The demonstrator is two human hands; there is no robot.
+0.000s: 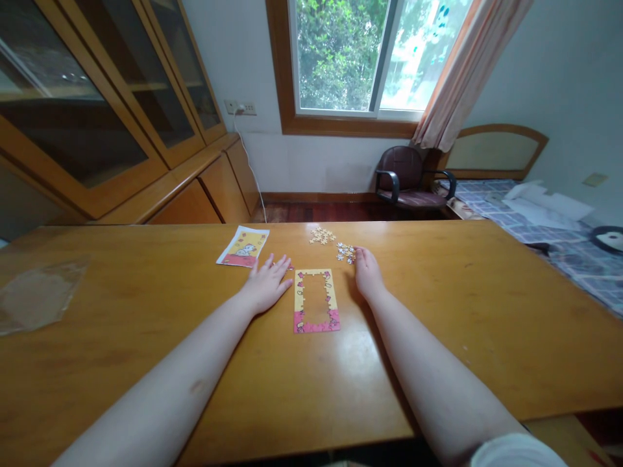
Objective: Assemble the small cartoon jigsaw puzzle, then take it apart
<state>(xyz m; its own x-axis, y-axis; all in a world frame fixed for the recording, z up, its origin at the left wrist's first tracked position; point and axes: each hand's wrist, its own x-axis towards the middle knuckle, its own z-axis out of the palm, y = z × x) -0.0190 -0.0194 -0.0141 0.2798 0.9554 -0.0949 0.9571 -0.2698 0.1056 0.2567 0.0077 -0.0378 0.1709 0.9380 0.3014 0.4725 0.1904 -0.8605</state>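
A small jigsaw frame [316, 300], yellow above and pink below with its middle unfilled, lies on the wooden table [438, 311] between my hands. My left hand [267, 284] rests flat on the table just left of the frame, fingers spread and open. My right hand [367, 271] lies right of the frame, its fingertips touching a small heap of loose puzzle pieces [345, 251]; whether it grips a piece is hidden. A second heap of pieces [322, 235] sits further back. A picture card [243, 246] lies left of my left hand.
A clear plastic bag [36, 295] lies at the table's left end. Wooden glass-door cabinets [111, 117] stand to the left. Beyond the table are a dark armchair [411, 178] under a window and a bed [549, 220] at the right.
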